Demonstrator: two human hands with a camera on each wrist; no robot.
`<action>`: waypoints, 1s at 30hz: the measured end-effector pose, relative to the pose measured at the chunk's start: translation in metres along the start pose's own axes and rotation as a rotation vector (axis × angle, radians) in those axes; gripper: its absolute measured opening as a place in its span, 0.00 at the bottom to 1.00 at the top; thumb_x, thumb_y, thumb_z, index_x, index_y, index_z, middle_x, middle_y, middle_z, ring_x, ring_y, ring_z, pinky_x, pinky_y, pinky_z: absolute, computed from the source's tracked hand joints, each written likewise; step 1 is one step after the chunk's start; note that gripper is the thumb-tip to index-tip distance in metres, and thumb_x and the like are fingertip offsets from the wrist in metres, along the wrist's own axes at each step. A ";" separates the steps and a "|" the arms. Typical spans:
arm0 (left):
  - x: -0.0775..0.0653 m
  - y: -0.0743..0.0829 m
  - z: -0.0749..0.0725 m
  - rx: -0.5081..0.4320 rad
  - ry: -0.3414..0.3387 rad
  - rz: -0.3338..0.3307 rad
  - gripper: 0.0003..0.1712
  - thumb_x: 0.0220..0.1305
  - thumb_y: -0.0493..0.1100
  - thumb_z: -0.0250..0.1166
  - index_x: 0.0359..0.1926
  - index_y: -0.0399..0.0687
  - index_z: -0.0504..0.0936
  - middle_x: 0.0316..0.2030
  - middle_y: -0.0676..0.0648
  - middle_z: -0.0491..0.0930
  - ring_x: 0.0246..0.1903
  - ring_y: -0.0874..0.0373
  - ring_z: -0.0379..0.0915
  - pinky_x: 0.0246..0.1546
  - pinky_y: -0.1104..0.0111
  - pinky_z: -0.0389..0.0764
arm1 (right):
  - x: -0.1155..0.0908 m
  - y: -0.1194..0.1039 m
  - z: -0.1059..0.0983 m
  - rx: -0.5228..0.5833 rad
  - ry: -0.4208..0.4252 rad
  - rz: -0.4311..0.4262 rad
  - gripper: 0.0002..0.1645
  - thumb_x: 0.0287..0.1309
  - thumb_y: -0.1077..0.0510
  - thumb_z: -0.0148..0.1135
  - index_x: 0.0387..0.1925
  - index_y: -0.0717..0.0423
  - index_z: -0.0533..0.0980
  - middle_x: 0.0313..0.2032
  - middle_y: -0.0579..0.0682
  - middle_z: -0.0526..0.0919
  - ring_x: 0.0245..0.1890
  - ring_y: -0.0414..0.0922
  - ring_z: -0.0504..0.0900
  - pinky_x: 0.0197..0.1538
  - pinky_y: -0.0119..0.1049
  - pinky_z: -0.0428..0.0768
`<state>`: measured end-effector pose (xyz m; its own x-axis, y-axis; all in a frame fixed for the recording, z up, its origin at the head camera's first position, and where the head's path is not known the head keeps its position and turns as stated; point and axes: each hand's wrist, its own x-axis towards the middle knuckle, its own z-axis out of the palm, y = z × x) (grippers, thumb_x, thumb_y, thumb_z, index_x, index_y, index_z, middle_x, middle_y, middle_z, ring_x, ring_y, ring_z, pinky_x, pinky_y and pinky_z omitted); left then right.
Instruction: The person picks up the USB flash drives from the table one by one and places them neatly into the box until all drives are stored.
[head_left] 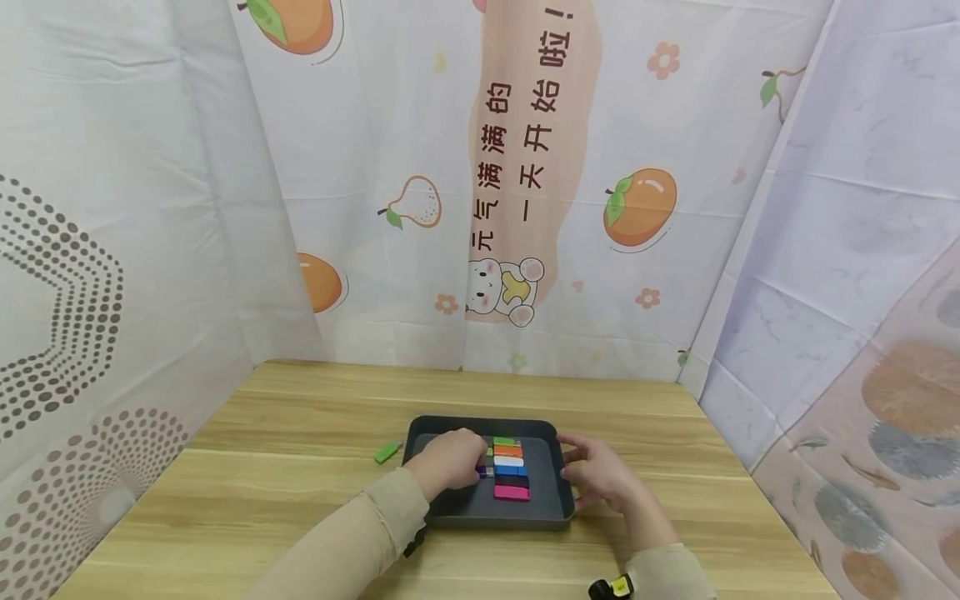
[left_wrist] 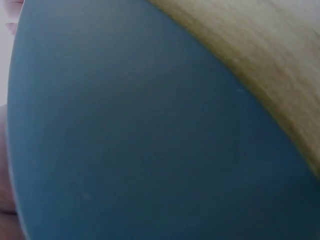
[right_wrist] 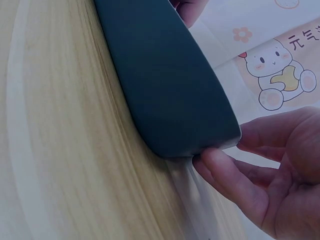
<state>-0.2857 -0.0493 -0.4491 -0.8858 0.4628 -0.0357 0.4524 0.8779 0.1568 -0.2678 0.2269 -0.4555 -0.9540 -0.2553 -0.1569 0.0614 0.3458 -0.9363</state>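
A dark grey tray point(head_left: 547, 492) sits on the table, its outer wall filling much of both wrist views. Inside, a column of USB sticks runs front to back, among them a pink stick point(head_left: 512, 493), a white stick point(head_left: 508, 461) and an orange stick point(head_left: 507, 451). My left hand point(head_left: 452, 457) reaches over the left wall, fingers curled down at a purple USB stick point(head_left: 482, 472) beside the column; its fingertips are mostly hidden. My right hand point(head_left: 603, 473) rests against the tray's right outer side, relaxed fingers and thumb touching near the corner.
A green USB stick point(head_left: 387, 452) lies on the wooden table point(head_left: 300, 467), left of the tray. A printed curtain point(head_left: 375, 275) hangs behind the table's back edge, with more fabric at both sides.
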 end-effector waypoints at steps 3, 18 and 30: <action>0.000 -0.001 -0.001 -0.013 0.003 0.002 0.10 0.59 0.42 0.75 0.27 0.53 0.81 0.26 0.56 0.76 0.25 0.61 0.70 0.29 0.66 0.77 | 0.000 0.000 0.000 0.001 -0.001 0.000 0.41 0.59 0.74 0.58 0.75 0.61 0.63 0.58 0.69 0.74 0.43 0.56 0.82 0.29 0.55 0.86; -0.013 -0.005 -0.034 0.020 0.081 0.071 0.10 0.60 0.48 0.73 0.41 0.52 0.88 0.38 0.54 0.83 0.33 0.62 0.76 0.33 0.64 0.81 | 0.001 0.003 0.001 0.000 -0.001 -0.014 0.41 0.59 0.74 0.57 0.75 0.61 0.62 0.57 0.69 0.74 0.43 0.56 0.83 0.29 0.55 0.86; -0.027 -0.023 -0.076 -0.082 0.215 0.064 0.20 0.63 0.48 0.73 0.54 0.49 0.84 0.51 0.48 0.81 0.49 0.53 0.79 0.48 0.56 0.82 | 0.000 0.002 0.001 0.007 -0.001 -0.012 0.41 0.60 0.74 0.58 0.75 0.61 0.62 0.58 0.70 0.73 0.42 0.56 0.82 0.29 0.55 0.86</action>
<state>-0.2804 -0.0909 -0.3764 -0.8612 0.4727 0.1869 0.5063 0.8306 0.2318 -0.2670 0.2267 -0.4576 -0.9543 -0.2607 -0.1463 0.0522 0.3363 -0.9403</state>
